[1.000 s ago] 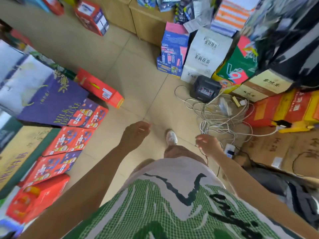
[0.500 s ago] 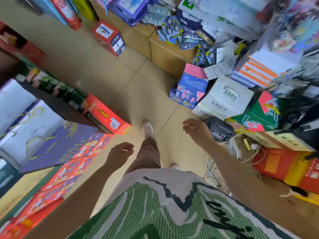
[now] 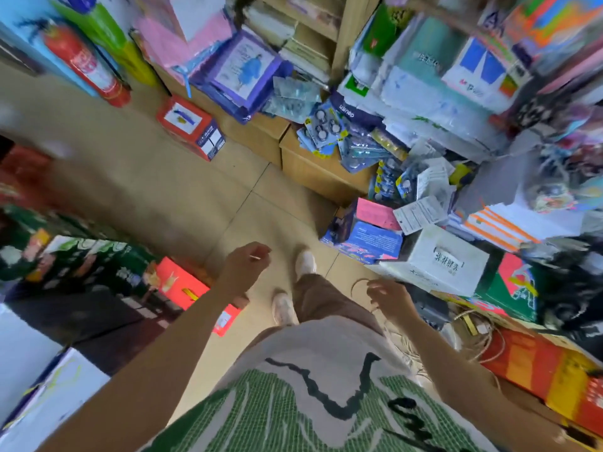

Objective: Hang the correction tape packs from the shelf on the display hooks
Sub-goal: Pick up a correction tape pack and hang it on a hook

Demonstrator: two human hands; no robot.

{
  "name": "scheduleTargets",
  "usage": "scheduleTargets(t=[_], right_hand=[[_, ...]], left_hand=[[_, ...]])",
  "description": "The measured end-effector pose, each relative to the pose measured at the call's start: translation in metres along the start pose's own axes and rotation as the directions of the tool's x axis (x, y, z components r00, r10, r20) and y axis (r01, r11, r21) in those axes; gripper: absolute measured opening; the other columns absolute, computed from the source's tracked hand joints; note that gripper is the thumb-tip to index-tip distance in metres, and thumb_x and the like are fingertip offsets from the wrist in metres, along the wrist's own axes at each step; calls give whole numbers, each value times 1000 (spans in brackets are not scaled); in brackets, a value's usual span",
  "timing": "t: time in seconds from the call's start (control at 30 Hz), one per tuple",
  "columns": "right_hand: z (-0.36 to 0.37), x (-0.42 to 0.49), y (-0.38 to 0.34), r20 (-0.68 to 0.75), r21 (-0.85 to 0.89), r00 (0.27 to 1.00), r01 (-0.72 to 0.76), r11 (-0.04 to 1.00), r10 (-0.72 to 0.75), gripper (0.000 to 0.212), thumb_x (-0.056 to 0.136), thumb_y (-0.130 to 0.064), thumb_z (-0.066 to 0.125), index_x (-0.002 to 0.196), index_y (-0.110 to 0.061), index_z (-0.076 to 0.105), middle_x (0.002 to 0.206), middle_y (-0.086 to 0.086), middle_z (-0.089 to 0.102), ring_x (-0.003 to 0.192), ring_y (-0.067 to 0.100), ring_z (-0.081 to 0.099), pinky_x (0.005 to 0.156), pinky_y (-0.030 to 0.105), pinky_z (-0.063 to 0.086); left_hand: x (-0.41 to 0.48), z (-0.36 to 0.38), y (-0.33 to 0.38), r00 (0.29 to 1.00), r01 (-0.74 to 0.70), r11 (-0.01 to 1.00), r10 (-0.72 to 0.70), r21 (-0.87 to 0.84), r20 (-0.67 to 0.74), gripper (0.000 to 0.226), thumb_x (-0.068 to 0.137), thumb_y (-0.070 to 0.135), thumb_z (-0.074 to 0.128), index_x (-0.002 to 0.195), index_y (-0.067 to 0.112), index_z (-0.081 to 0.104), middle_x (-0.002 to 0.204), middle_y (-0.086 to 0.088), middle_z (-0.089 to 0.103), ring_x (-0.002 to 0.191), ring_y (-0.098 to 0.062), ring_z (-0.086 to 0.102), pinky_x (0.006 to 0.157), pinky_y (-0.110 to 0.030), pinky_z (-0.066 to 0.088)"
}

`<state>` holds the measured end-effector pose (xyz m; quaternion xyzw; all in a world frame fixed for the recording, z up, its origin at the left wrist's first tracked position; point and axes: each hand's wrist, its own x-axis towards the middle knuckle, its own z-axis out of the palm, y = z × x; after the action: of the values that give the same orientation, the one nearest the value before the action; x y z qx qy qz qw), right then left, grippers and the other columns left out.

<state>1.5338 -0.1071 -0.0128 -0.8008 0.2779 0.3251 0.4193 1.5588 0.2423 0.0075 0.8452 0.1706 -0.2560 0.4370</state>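
Tan tile floor (image 3: pixel 182 190): an open aisle between stacked cartons, with the person's white shoes (image 3: pixel 305 261) set one ahead of the other on it.
Wooden shelf (image 3: pixel 313 164): a low unit ahead and to the right, its top heaped with stationery.
Correction tape packs (image 3: pixel 321 127): judged to be the blue blister cards with round inserts that lie loose and overlapping on the shelf top. Motion blur keeps the print from confirming this.
Left grip (image 3: pixel 244 267): fingers curled under, seen from the back of the hand. A thin pale sliver shows at the fingertips, and whether anything is held cannot be told.
Right grip (image 3: pixel 388 296): fingers loosely bent and apart, holding nothing that shows. A pale cord loop (image 3: pixel 357 285) lies just beside them, and contact cannot be told.
Packs relative to grips: well apart, ahead and above both in the view and nearer the right grip's side. A white carton (image 3: pixel 437 259) stands between the right grip and the shelf.
Step in hand: the approach to the shelf, by judgement. No pack is lifted, and no display hooks are in view.
Next move: probably closing on the shelf and reaching forward to pinch one card by its edge clear of its neighbours. The slippery heap could slide.
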Motion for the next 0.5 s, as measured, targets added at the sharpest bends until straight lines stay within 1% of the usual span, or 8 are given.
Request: scheduleTargets(t=[0.07,0.17,0.23,0.3,0.33,0.37,0.43,0.5], right_hand=[[-1,28,-19,-14,15,1000,-20,1000,20,10,90,-8,67,97,-11,73,89,14,73,66,23,62,67,30,50],[-2,78,-55,-1,48,1000,-14,999,14,10,90,-6,68,100,-7,72,94,14,72,65,22,62,57,20,47],[-2,111,-88,34,38,999,-21,999,20,13,90,-9,68,103,-7,72,95,15,73,68,23,63,58,23,46],[-3,139,-125,46,32,999,-15,999,14,14,91,-9,66,103,-9,72,88,11,72,66,21,60,56,26,43],[-5,154,-144,61,21,998,12,1000,-13,13,91,-7,64,100,-8,72,86,11,71,65,21,59,56,28,44],[-8,168,-165,77,9,996,53,999,-54,13,90,-5,61,96,-6,73,88,12,71,68,24,61,61,32,48],[-16,195,-205,83,12,990,109,994,-110,12,88,-8,62,90,-6,73,90,9,72,81,29,63,74,43,52],[-25,215,-245,74,75,991,103,992,-109,13,89,-14,64,97,-13,74,88,-2,69,79,20,62,76,38,51]], left_hand=[[44,-18,26,1000,-16,999,17,30,-3,25,82,33,67,103,21,74,96,6,74,90,-18,71,91,-33,52],[101,-40,57,1000,-23,993,22,118,6,17,90,18,71,106,21,74,98,9,73,89,-10,68,88,-27,49],[135,-53,74,1000,-26,988,25,152,13,16,91,17,70,106,21,74,94,12,70,87,-8,66,87,-27,48],[164,-69,87,1000,-13,984,8,178,28,15,91,17,70,105,23,73,93,13,70,87,-9,66,88,-29,49],[178,-77,91,999,-2,983,-5,183,40,14,92,19,69,105,25,72,95,12,71,89,-10,67,88,-30,50],[192,-84,98,998,17,981,-27,191,50,14,93,21,68,105,26,72,98,11,72,91,-11,68,89,-32,51],[215,-99,110,996,41,976,-56,213,63,14,93,23,65,106,27,72,101,10,73,94,-12,68,89,-32,50],[236,-112,118,994,74,970,-91,231,67,14,93,22,65,104,27,72,101,10,73,96,-13,68,91,-32,50]])
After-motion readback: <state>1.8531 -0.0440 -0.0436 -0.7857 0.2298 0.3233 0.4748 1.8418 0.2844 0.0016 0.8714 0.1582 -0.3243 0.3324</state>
